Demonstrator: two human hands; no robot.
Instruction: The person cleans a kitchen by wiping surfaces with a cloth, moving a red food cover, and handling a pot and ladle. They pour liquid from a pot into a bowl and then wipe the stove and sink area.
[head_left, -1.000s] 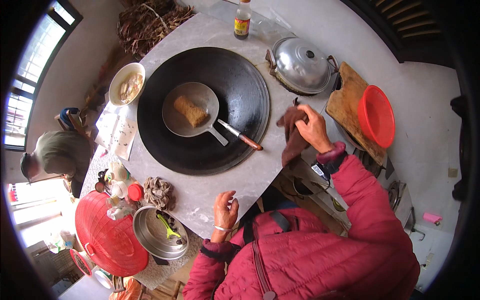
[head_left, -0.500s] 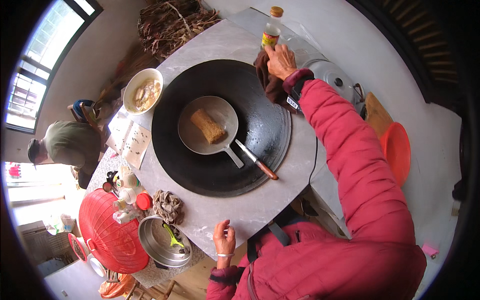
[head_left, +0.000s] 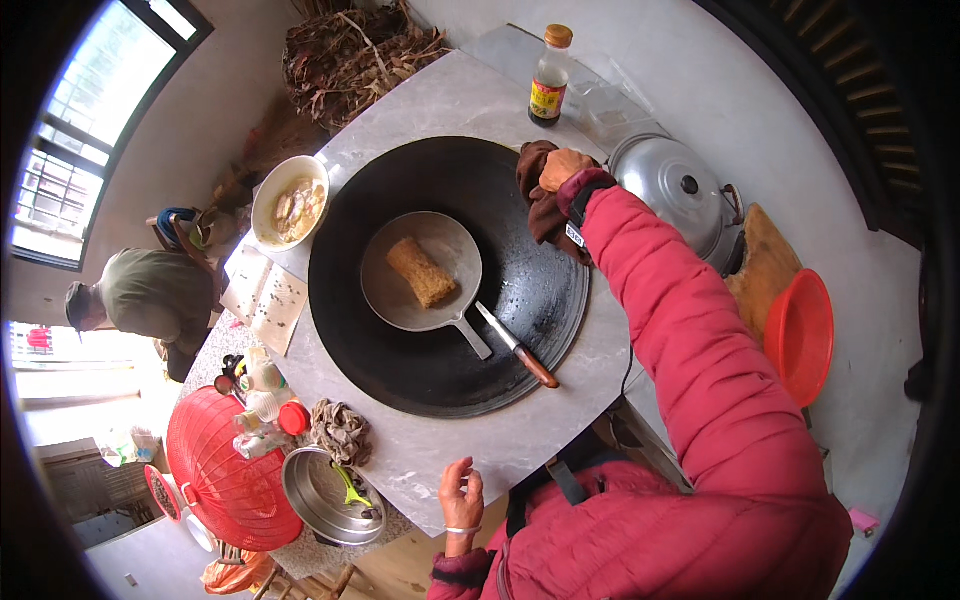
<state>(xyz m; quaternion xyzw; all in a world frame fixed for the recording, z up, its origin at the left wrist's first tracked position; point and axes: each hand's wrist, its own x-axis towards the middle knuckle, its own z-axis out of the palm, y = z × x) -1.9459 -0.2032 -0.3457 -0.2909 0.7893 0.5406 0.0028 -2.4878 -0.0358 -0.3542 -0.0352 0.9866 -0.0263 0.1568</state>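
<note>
My right hand (head_left: pixel 566 170) is closed on a dark brown cloth (head_left: pixel 545 212) that hangs over the upper right rim of a large black wok (head_left: pixel 345 345). In the wok lies a grey metal ladle-like pan (head_left: pixel 448 245) with a short handle, holding a browned, roughly rectangular fried piece (head_left: pixel 422 272). Beside its handle a knife (head_left: pixel 520 349) with a brown wooden handle rests across the wok's inside. My left hand (head_left: pixel 461 497) hovers at the near table edge with loosely curled fingers, nothing in it.
A sauce bottle (head_left: pixel 549 80) stands beyond my right hand, with a lidded silver pot (head_left: pixel 668 185) to its right. A bowl of food (head_left: pixel 291 202), a crumpled rag (head_left: pixel 341 433) and a metal basin (head_left: pixel 330 497) are at left. Another person (head_left: pixel 150 292) sits far left.
My right hand has come away from beside the sauce bottle and moved nearer, onto the brown cloth. My left hand stays by the table edge; the whole view has shifted slightly.
</note>
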